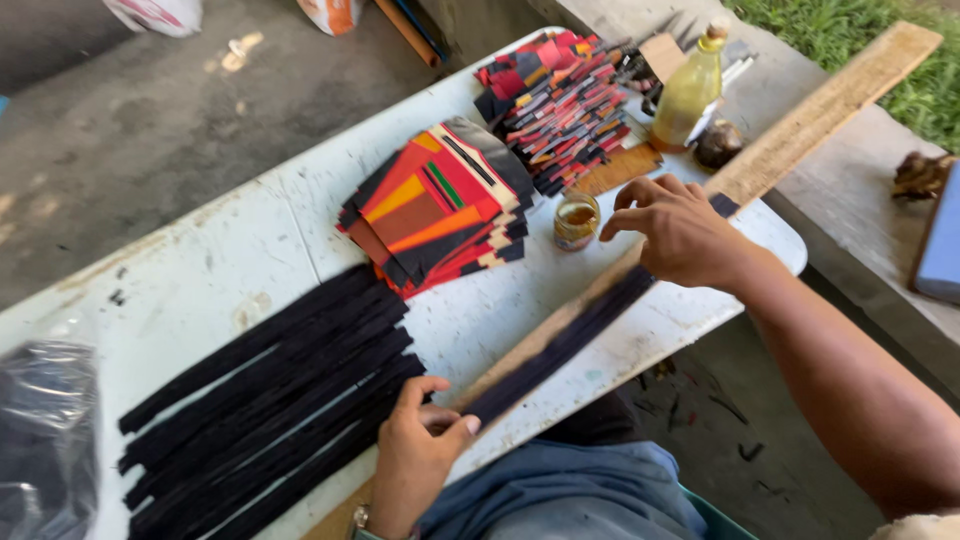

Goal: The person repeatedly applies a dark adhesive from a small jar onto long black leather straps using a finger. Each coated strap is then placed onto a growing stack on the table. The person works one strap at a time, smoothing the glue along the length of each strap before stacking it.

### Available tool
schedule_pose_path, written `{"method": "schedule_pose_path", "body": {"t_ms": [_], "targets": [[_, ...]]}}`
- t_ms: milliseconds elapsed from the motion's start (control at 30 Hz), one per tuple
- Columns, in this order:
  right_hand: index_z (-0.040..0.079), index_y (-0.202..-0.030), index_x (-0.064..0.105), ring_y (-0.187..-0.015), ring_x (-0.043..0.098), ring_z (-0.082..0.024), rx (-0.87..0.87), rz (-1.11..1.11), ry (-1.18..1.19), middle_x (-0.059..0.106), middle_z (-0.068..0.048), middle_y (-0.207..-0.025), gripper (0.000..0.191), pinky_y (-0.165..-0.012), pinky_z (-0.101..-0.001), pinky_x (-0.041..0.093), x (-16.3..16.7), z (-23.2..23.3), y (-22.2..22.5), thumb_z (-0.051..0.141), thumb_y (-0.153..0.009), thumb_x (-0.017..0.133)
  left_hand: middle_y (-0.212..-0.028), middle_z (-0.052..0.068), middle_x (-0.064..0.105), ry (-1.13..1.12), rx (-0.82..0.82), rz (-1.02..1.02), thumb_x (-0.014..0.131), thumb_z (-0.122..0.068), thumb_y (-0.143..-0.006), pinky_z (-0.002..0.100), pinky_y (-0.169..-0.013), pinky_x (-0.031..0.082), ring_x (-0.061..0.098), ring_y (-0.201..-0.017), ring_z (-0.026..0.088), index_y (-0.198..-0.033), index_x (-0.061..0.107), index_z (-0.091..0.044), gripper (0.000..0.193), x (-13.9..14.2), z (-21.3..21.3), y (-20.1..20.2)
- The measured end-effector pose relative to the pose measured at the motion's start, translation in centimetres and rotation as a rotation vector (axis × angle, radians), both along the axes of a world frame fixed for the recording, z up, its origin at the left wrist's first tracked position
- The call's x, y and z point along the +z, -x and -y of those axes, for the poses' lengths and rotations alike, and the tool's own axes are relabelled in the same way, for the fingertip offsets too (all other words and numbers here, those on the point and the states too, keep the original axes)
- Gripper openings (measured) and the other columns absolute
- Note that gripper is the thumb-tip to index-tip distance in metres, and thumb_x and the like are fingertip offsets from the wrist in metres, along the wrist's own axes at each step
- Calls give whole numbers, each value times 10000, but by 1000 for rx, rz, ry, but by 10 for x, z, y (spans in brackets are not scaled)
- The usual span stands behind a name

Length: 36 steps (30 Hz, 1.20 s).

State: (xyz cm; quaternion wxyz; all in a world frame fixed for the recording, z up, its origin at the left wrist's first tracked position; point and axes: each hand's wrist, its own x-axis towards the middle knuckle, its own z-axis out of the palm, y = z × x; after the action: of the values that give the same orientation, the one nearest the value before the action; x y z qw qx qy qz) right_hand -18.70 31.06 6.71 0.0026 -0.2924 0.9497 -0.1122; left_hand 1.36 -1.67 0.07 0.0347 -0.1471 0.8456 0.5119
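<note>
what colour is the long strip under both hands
Black strip, lying along a wooden board; head view shows it.

Bright daylight from the upper right; soft shadows, slight motion blur (edges mildly stretched), no glare.

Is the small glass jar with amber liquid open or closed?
Open. The small glass jar with amber liquid stands upright on the white table; its mouth shows no lid, the liquid visible inside.

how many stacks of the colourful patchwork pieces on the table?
2. One fanned stack lies mid-table, left of the small jar. A second stack sits at the far end, beside the yellow bottle. More may lie out of frame.
</note>
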Motion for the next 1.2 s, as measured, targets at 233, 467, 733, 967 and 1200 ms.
{"method": "schedule_pose_path", "body": {"t_ms": [233, 467, 733, 967, 1200], "targets": [[284, -1665, 51, -855, 589, -192, 148, 1028, 1086, 625, -156, -1117, 1209, -799, -325, 517, -27, -58, -89, -141, -692, 629, -749, 98, 792, -169, 13, -56, 830, -129, -752, 298, -624, 559, 701, -657, 135, -1179, 582, -33, 503, -5, 4, -2], [369, -1667, -97, -709, 575, -126, -107, 1153, 923, 670, -130, -974, 1266, -626, -286, 514, -81, -42, -110, -78, -735, 634, -740, 98, 797, -93, 33, 5, 831, -137, -755, 299, -629, 558, 704, -647, 137, -1183, 571, -39, 510, -5, 2, -2], [230, -1665, -15, -677, 625, -134, -211, 839, 666, 730, -54, -855, 1132, -639, -298, 550, -63, -7, -131, 75, -786, 682, -747, 103, 798, -69, 8, 1, 831, -131, -743, 292, -634, 571, 721, -643, 139, -1178, 575, -36, 513, -4, 4, 0], [177, -1679, -22, -652, 728, -263, -207, 613, 409, 789, -105, -880, 1152, -691, -363, 587, -55, 20, -146, 113, -768, 679, -752, 103, 796, -100, -10, 5, 822, -134, -749, 292, -627, 565, 719, -652, 138, -1185, 570, -40, 512, -1, 5, -2], [202, -1649, 110, -724, 729, -319, -188, 486, 189, 780, -86, -930, 1077, -711, -417, 587, -64, 39, -161, 193, -754, 711, -759, 108, 797, -75, -34, -50, 827, -139, -743, 302, -640, 571, 749, -675, 158, -1181, 571, -53, 515, 1, 7, -3]]}}
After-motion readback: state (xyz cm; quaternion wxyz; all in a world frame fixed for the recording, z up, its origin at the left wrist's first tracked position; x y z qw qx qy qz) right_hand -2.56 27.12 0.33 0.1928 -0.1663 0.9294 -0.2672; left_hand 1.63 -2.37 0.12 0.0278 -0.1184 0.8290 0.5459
